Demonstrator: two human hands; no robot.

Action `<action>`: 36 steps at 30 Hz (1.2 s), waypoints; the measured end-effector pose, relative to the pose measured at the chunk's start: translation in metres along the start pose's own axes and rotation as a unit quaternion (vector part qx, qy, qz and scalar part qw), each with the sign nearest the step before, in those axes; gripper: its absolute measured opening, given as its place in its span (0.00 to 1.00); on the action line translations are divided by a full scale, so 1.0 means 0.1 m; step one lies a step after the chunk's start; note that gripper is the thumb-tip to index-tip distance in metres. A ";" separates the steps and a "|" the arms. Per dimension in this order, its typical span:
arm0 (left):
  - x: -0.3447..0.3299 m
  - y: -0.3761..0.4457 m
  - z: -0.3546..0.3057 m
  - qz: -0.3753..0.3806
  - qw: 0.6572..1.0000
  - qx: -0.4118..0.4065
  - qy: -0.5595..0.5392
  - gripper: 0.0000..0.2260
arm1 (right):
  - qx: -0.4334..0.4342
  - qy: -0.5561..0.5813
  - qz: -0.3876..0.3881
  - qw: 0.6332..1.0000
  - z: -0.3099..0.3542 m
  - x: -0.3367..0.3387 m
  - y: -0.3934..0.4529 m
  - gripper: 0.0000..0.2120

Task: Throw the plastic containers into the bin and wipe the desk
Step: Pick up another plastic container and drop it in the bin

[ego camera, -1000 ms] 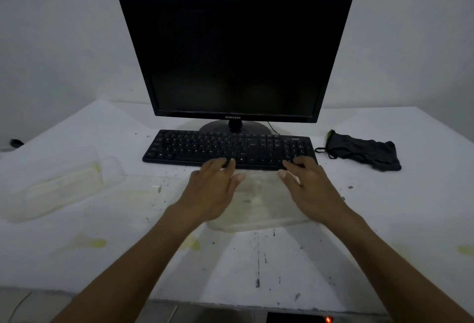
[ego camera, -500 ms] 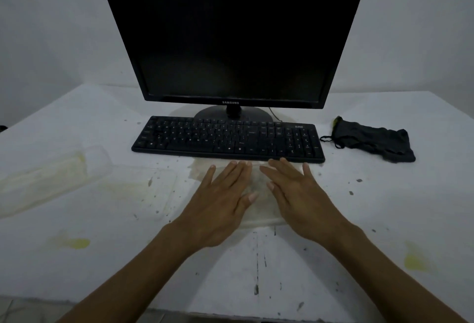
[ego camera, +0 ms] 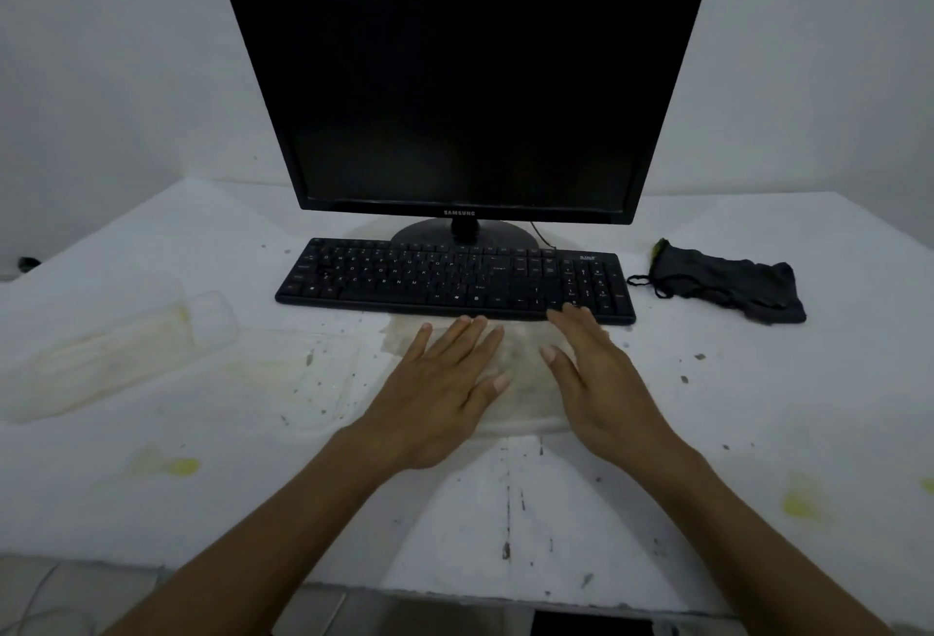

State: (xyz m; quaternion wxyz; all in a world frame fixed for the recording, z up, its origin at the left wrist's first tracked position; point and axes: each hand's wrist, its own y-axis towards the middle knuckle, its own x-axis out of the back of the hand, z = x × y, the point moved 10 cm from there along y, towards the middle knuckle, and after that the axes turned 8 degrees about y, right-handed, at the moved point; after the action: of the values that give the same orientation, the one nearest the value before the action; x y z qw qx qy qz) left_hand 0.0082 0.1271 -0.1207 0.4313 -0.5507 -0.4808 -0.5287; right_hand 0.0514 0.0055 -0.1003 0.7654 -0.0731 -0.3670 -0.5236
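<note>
Your left hand (ego camera: 445,382) and right hand (ego camera: 601,382) both lie flat, fingers straight, on the clear container (ego camera: 523,377) just in front of the keyboard (ego camera: 455,281); neither grips it yet. The container sits near the middle of the desk (ego camera: 505,509), its far edge touching or almost touching the keyboard's front edge; which, you cannot tell.

To lift it well, slide your fingers out to its side edges and curl them under the rim, since thin plastic will likely flex if you squeeze it from above. It looks smeared inside, so keep it level as you carry it. Draw it toward you first, so you do not nudge the keyboard.

A second container (ego camera: 116,357) lies toward the left edge, with what looks like a flat clear lid (ego camera: 303,372) between the two. The cloth (ego camera: 728,284) waits near the right edge, beside the keyboard, for the yellow stains (ego camera: 167,464) along the near edge. No bin is in view.
</note>
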 end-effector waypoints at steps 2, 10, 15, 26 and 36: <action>0.01 -0.01 0.00 -0.005 1.000 -0.004 -0.005 0.28 | -0.019 0.000 0.023 1.000 -0.03 -0.03 -0.01 0.25; 0.03 0.00 0.02 -0.016 0.997 -0.008 -0.078 0.26 | -0.048 -0.020 0.117 0.992 -0.05 -0.11 -0.02 0.29; 0.27 -0.10 0.15 -0.104 0.966 0.032 -0.233 0.22 | -0.081 0.087 0.030 0.993 -0.03 0.13 -0.02 0.26; 0.30 -0.44 0.65 -0.121 0.933 0.253 -0.226 0.14 | -0.198 0.045 -0.086 0.975 -0.33 0.50 -0.23 0.09; 0.25 -0.42 0.64 -0.092 0.924 0.295 -0.225 0.11 | -0.285 0.211 -0.072 0.932 -0.53 0.38 -0.33 0.12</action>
State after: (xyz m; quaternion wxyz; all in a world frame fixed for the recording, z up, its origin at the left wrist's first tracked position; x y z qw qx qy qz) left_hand -0.0229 0.1986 -0.1019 0.4040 -0.4561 -0.7481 -0.2628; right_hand 0.0558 -0.0640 -0.1227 0.7322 -0.1495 -0.0361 -0.6634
